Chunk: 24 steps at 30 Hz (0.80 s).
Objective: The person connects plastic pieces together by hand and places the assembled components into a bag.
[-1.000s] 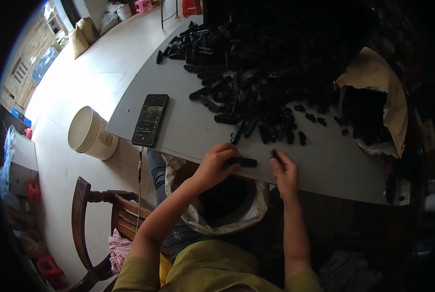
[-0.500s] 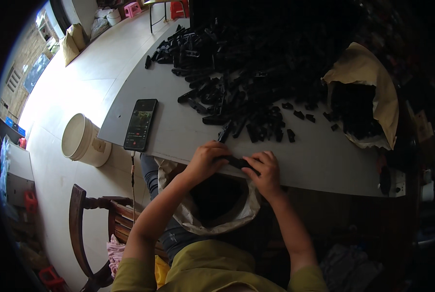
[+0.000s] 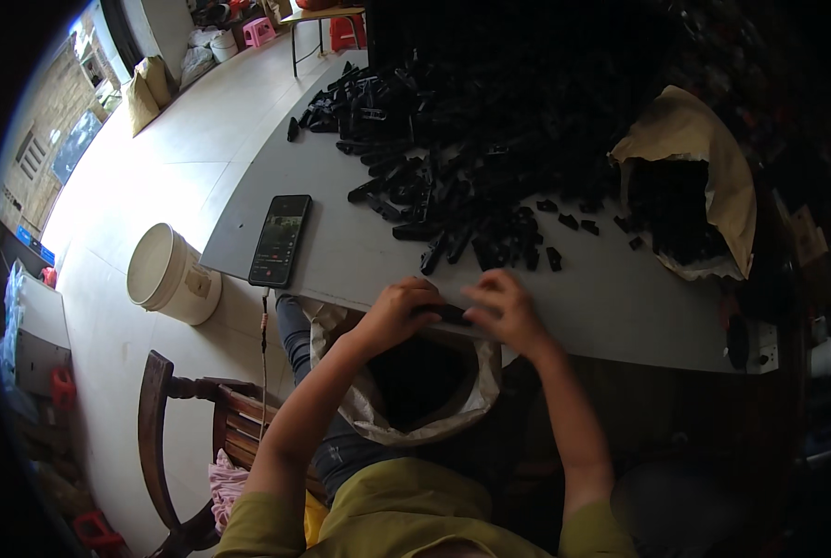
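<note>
My left hand (image 3: 402,311) is closed around one end of a slim black plastic piece (image 3: 455,314), held over the table's front edge. My right hand (image 3: 510,314) is at the other end, its fingers apart and slightly blurred; whether its thumb still touches the piece is hard to see. Just beyond my hands, a wide heap of similar black plastic pieces (image 3: 406,177) spreads over the grey table (image 3: 611,321). Below my hands, a pale woven sack (image 3: 481,400) gapes at my lap, its inside dark.
A phone (image 3: 281,240) with a cable lies at the table's left. On the right, a torn brown paper bag (image 3: 732,186) holds dark contents, with small black bits (image 3: 569,221) nearby. A white bucket (image 3: 188,288) and a wooden chair (image 3: 158,437) stand on the floor at left.
My right hand's fingers have opened and lifted from the black piece. My left hand keeps its hold. The whole view has shifted slightly.
</note>
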Motion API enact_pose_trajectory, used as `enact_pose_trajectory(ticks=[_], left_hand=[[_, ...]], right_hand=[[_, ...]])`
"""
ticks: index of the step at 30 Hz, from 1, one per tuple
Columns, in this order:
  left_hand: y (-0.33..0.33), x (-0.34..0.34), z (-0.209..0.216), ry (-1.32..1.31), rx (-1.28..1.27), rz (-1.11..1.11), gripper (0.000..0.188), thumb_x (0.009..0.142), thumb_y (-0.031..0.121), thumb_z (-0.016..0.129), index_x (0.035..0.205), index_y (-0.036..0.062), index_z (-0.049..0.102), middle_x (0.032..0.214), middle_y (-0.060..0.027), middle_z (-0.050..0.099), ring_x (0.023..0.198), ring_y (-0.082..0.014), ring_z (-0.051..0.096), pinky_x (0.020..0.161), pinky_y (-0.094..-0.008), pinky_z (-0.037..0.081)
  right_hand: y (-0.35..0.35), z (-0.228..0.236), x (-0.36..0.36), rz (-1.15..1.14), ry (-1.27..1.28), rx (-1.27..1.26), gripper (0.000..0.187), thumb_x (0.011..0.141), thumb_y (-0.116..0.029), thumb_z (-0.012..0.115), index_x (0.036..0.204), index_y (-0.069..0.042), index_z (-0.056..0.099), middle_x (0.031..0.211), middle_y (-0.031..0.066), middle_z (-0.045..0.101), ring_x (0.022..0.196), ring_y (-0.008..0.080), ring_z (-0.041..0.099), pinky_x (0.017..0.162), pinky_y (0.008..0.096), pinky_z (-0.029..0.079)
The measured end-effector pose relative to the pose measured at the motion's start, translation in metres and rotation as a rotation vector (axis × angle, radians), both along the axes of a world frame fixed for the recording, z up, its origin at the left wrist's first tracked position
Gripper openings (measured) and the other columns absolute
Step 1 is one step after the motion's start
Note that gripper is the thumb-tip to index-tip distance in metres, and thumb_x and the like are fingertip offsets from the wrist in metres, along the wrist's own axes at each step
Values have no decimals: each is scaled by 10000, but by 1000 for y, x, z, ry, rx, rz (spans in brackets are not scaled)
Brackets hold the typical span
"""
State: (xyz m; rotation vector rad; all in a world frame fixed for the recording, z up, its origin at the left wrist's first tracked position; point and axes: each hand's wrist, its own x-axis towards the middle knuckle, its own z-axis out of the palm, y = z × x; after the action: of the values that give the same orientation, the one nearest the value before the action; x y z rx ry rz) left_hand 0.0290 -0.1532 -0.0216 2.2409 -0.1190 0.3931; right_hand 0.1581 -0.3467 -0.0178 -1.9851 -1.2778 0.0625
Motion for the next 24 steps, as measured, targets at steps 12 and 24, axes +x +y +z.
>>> enact_pose_trajectory(ticks=[12,24], left_hand=[[-9,41,26,93,275,470,357,794,223,691,1035,12,534,972,-157,555,907,-335,570,760,-426,485],[-5,28,18,214,-15,388,296,733,117,646,968,13,500,926,-142,634,857,-327,634,715,-396,511]], right_hand=[[-39,-27,76,-572,-185,-76,232,922,-150,571,1123,-41,613,1068,106,575,940,280,577,820,367,481],[-61,-19,42,-455,850,535,309,904,-82,570,1205,-10,579,1017,46,612,849,106,560,750,245,444]])
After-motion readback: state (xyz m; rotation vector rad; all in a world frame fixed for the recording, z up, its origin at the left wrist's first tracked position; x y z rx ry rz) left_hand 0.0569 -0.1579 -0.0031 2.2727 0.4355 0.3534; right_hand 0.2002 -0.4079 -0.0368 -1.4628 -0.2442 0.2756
